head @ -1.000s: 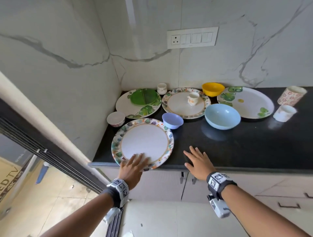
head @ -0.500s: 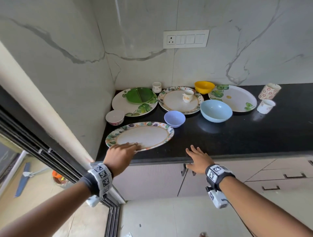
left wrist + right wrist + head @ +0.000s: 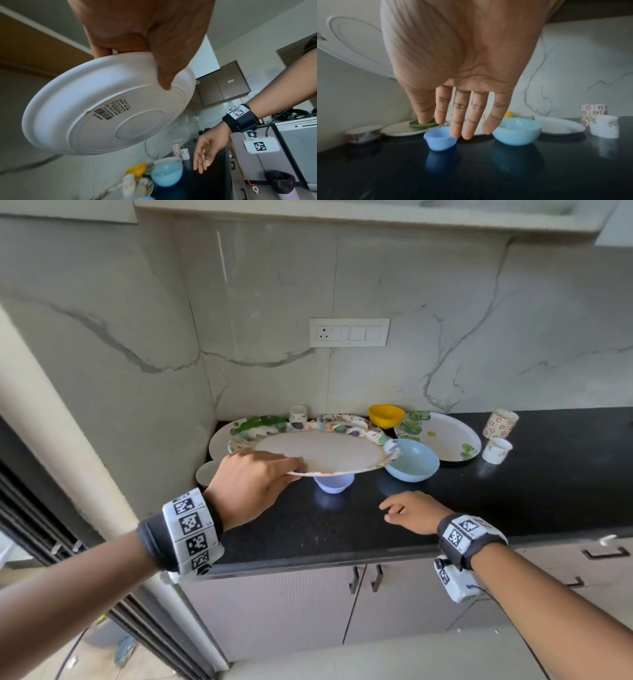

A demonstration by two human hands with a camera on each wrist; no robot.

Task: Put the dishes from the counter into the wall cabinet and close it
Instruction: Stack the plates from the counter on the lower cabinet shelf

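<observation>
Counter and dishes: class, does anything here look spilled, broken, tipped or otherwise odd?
Nothing stands out. The left hand holds a floral plate roughly level above the counter; its underside bears a barcode sticker. The bowls and cups in view stand upright, with no spill.

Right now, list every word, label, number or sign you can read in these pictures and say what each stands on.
No text can be read for sure.
Sticker under the plate that the left hand grips: a barcode and printed lines, too blurred to read.
Wristbands and the small white box on the right wrist: black-and-white square code markers, no letters.
Switch panel: no readable marking.
</observation>
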